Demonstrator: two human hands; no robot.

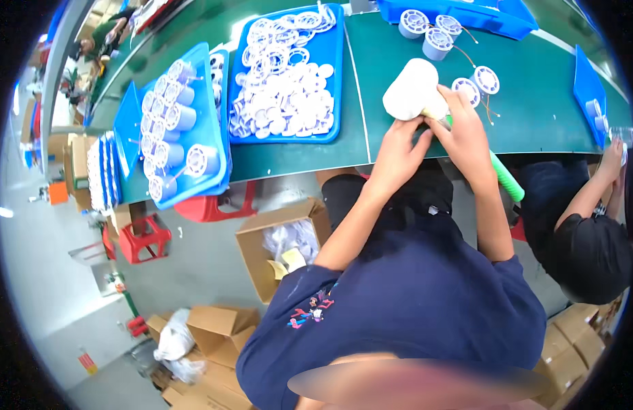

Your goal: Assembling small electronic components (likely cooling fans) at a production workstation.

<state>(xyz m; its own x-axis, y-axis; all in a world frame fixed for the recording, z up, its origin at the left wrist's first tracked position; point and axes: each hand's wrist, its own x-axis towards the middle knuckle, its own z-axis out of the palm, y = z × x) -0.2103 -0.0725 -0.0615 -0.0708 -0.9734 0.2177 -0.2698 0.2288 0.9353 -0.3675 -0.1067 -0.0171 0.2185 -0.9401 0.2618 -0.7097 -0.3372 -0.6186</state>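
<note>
A mallet with a thick white head (pixel 410 87) and a green handle (pixel 506 176) lies slantwise at the table's near edge, the handle's end sticking out past it. Just below the head, my left hand (pixel 402 147) and my right hand (pixel 464 133) meet with fingers closed around a pale cream piece (pixel 436 108). Whether that piece is the mallet's neck or a separate part, I cannot tell. The right hand covers the middle of the handle. Close by on the right are white round motor-like housings (pixel 486 80) with thin wires.
A blue tray (pixel 339 75) of white rings and caps stands left, beside another blue tray (pixel 223 164) of white housings. More white housings (pixel 437 43) stand at the back. A co-worker's hand (pixel 611 160) is at far right. An open carton (pixel 258 239) sits on the floor.
</note>
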